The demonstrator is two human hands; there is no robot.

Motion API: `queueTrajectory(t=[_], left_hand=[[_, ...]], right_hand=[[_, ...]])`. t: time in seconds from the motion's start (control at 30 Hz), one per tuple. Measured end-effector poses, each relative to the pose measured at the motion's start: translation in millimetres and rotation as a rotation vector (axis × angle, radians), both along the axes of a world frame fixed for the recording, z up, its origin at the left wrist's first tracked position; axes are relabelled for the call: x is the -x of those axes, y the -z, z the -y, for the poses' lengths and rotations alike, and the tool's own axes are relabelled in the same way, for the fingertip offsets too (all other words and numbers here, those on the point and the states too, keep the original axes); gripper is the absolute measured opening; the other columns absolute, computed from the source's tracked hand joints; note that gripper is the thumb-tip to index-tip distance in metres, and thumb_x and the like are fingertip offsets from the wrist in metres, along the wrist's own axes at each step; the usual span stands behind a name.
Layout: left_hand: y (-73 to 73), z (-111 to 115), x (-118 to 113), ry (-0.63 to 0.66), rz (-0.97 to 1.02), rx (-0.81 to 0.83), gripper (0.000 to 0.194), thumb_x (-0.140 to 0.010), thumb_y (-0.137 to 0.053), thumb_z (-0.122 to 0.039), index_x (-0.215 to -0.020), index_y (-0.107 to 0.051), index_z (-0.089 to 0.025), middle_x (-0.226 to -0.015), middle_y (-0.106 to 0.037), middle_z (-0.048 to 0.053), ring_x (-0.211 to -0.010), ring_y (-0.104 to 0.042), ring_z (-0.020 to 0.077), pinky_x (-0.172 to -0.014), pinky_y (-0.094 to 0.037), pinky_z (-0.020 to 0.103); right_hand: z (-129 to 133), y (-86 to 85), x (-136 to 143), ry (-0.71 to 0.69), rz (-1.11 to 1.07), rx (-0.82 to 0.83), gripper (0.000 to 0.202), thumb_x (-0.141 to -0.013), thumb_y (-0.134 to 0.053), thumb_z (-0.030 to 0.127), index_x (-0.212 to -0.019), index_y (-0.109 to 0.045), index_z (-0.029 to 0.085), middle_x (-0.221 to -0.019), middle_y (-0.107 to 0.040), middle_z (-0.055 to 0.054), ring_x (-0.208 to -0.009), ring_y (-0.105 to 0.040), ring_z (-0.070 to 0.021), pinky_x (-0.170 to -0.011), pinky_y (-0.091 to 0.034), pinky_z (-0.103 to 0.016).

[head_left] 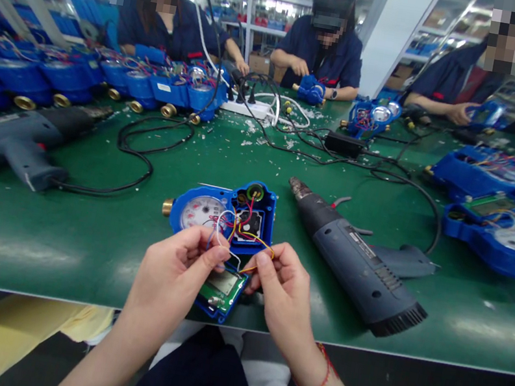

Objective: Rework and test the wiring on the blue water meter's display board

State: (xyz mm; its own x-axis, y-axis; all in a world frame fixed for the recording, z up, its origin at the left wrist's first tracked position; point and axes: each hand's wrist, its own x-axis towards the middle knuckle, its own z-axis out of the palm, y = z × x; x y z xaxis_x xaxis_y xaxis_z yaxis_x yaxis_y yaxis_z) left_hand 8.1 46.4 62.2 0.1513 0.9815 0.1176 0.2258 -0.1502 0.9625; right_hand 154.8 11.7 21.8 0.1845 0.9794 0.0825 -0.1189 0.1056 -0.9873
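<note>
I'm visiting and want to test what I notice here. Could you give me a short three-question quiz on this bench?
1. True or false: the blue water meter lies open, its wires exposed.
2. What does each hand pinch? A) a screwdriver B) thin wires C) a brass nut
3. Which tool lies just right of the meter?

Key:
1. True.
2. B: the left hand and right hand both pinch wires above the green circuit board.
3. The dark heat gun, on the green table.

Two bare forearms without sleeves, left hand [174,271] with no rings or watch, right hand [283,294] likewise plain, thin red string bracelet [321,378] around the right wrist, dark trousers and white garment at the lap
</note>
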Motion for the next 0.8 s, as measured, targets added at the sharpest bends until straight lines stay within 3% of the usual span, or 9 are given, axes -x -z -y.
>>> queueTrajectory(t=[0.1,0.2,0.27,0.47,0.6,0.7,0.8], left_hand=[[-2.6,2,2,0.005,0.05,0.019,0.014,-0.081,-0.068,-0.031,-0.075,-0.065,-0.018,-0.064,-0.067,-0.002,-0.057,-0.063,0.0107,-0.055,-0.049,0.016],[-3.2,4,6,0.014,0.097,0.028,0.012,-0.081,-0.069,-0.031,-0.077,-0.066,-0.019,-0.067,-0.069,-0.002,-0.062,-0.067,0.0125,-0.058,-0.052,0.017],[-2.5,5,9,0.016,0.081,0.001,0.013,-0.081,-0.068,-0.03,-0.075,-0.066,-0.019,-0.069,-0.068,-0.002,-0.063,-0.066,0.013,-0.059,-0.052,0.018],[-1.3,5,12,-0.051,-0.085,-0.165,0.017,-0.082,-0.067,-0.028,-0.067,-0.064,-0.021,-0.062,-0.06,-0.004,-0.059,-0.053,0.011,-0.055,-0.041,0.018],[3.7,3,9,-0.099,0.077,-0.074,0.02,-0.081,-0.07,-0.031,-0.066,-0.063,-0.019,-0.059,-0.059,-0.004,-0.054,-0.05,0.0098,-0.051,-0.039,0.016],[10.7,1,11,-0.168,0.184,-0.049,0.021,-0.083,-0.07,-0.034,-0.07,-0.063,-0.02,-0.061,-0.061,-0.004,-0.054,-0.052,0.0082,-0.051,-0.041,0.013],[12.5,1,11,-0.14,0.199,-0.022,0.019,-0.082,-0.072,-0.033,-0.071,-0.066,-0.02,-0.062,-0.064,-0.003,-0.055,-0.056,0.0083,-0.054,-0.045,0.013]], right_hand=[[2,-3.1,-2,0.015,0.143,-0.165,0.021,-0.095,-0.056,0.031,-0.078,-0.057,0.018,-0.075,-0.056,0.001,-0.065,-0.051,-0.009,-0.059,-0.043,-0.021],[1,-6.3,-1,-0.025,0.3,-0.341,0.004,-0.089,-0.065,0.02,-0.086,-0.067,0.018,-0.087,-0.058,-0.002,-0.082,-0.055,-0.0118,-0.068,-0.045,-0.021],[-1,-6.6,1,-0.034,0.359,-0.375,0.01,-0.084,-0.07,0.014,-0.094,-0.071,0.018,-0.09,-0.059,-0.002,-0.083,-0.057,-0.0115,-0.069,-0.045,-0.02],[-6,-5.2,6,0.024,0.562,-0.445,0.009,-0.085,-0.065,0.007,-0.078,-0.065,0.013,-0.081,-0.059,-0.002,-0.078,-0.056,-0.0122,-0.069,-0.044,-0.022],[-4,-7.4,4,-0.008,0.452,-0.4,0.014,-0.088,-0.061,0.008,-0.075,-0.061,0.015,-0.078,-0.055,-0.001,-0.077,-0.054,-0.0118,-0.068,-0.044,-0.022],[-4,-7.2,1,-0.002,0.18,-0.244,0.019,-0.088,-0.06,0.014,-0.069,-0.058,0.016,-0.077,-0.049,0.0,-0.066,-0.05,-0.0097,-0.053,-0.042,-0.019],[-3,-7.2,-2,-0.001,0.099,-0.216,0.02,-0.085,-0.064,0.017,-0.065,-0.06,0.016,-0.075,-0.05,0.0,-0.064,-0.05,-0.0095,-0.052,-0.041,-0.019]])
